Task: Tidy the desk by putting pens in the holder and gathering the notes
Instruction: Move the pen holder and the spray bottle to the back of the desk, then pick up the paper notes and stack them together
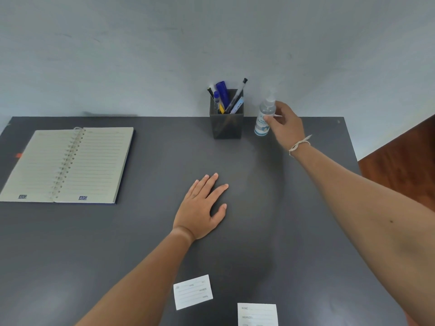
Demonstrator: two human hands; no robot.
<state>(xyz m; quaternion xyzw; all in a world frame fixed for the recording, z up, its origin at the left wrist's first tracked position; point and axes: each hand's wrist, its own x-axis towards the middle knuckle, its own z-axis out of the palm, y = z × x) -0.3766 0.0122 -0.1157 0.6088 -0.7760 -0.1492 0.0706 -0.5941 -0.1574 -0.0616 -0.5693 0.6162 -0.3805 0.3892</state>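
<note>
The pens [226, 96] stand together in the holder [226, 124] at the back edge of the desk [117, 243]; no loose pen shows; what looks left is the 2 notes [193, 291] [257, 314], lying apart at the near edge, behind both hands. The left hand [202, 209] rests flat with fingers spread, holding nothing, and is the nearer to them. The right hand [286, 124] reaches far forward, arm straight, fingers closed around a spray bottle [264, 118] just beside the holder.
</note>
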